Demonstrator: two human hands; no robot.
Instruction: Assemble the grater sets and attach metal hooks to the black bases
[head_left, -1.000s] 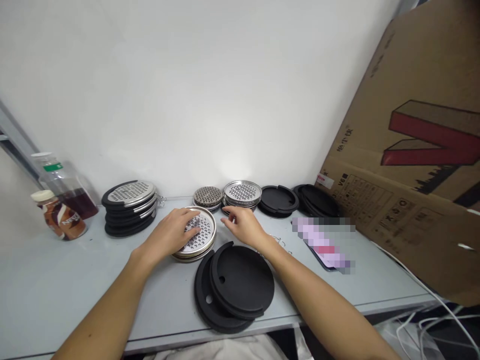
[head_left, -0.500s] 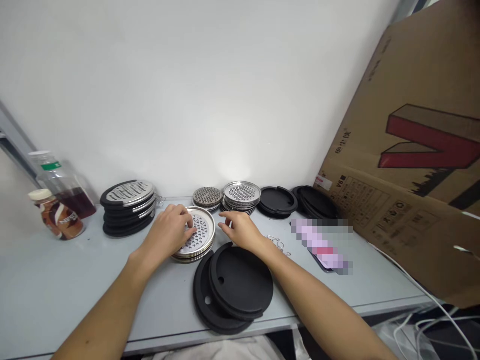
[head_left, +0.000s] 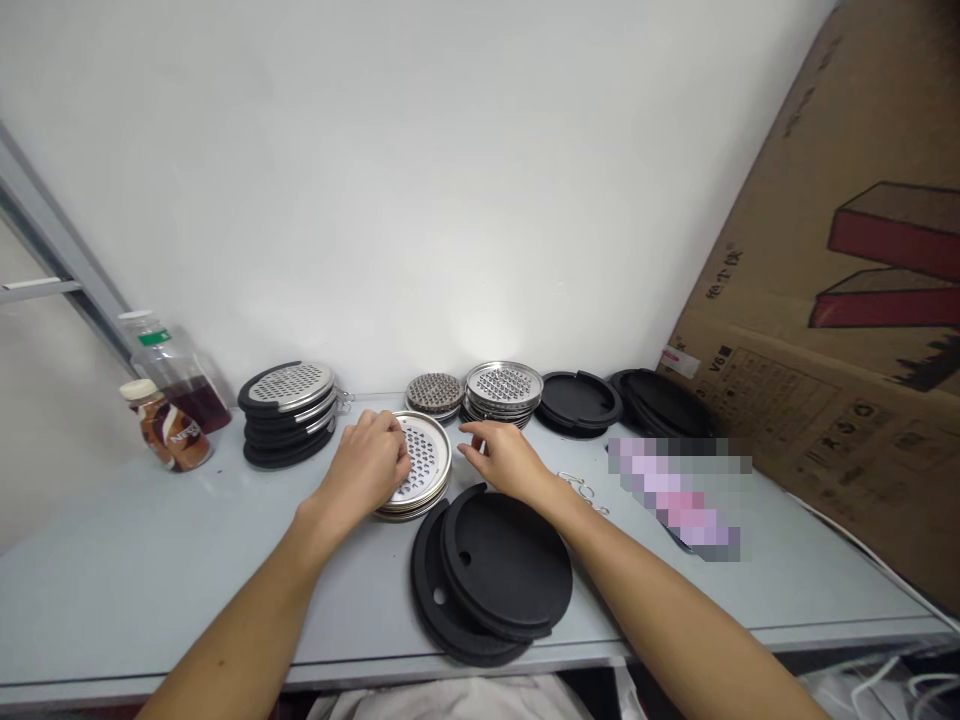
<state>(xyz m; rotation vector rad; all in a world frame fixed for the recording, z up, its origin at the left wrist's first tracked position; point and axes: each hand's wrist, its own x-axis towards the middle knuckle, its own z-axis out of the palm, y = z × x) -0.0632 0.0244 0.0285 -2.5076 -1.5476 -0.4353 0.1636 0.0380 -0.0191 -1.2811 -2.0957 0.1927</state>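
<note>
Round metal grater discs with pale faces (head_left: pixel 421 462) lie piled up on the table. Over the left side of this pile my left hand (head_left: pixel 367 458) is bent, its fingers curled in and closed. Whatever may be between those fingertips is hidden. To the right of the pile hovers my right hand (head_left: pixel 504 458), thumb and fingers apart, with nothing in it. In front lie two overlapping black round holders (head_left: pixel 510 570), each with a raised rim part and a small hole. Thin wire loops (head_left: pixel 583 488) are beside my right wrist.
Black-rimmed graters (head_left: pixel 289 415) are stacked at left, near a coffee bottle (head_left: pixel 169 430) and a bottle of dark liquid (head_left: pixel 191 385). Along the wall stand more grater discs (head_left: pixel 504 385) and black holders (head_left: pixel 577 400). A blurred-out phone-like object (head_left: pixel 679 495) and a large carton (head_left: pixel 810 330) are at right.
The camera view has swung left, so everything appears further right. The fingers of my left hand have curled in more over the pile. My right hand keeps nearly the same pose.
</note>
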